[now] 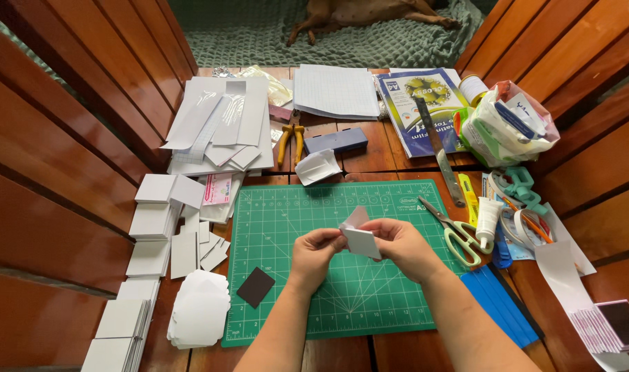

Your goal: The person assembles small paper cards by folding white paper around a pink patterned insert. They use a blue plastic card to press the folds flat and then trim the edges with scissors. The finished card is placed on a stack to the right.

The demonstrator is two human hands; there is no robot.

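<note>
Both hands up over green cutting mat (280, 275): left hand (314, 253) + right hand (402, 248) pinch small white card (361, 241) btwn them, fingertips closed on its edges.

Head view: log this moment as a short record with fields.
left hand: left hand pinches the white card piece
right hand: right hand grips the same piece from the other side
under the hands: green cutting mat
on the mat: dark square
right of the mat: scissors, glue tube
left of the mat: stacks of white cards
</note>
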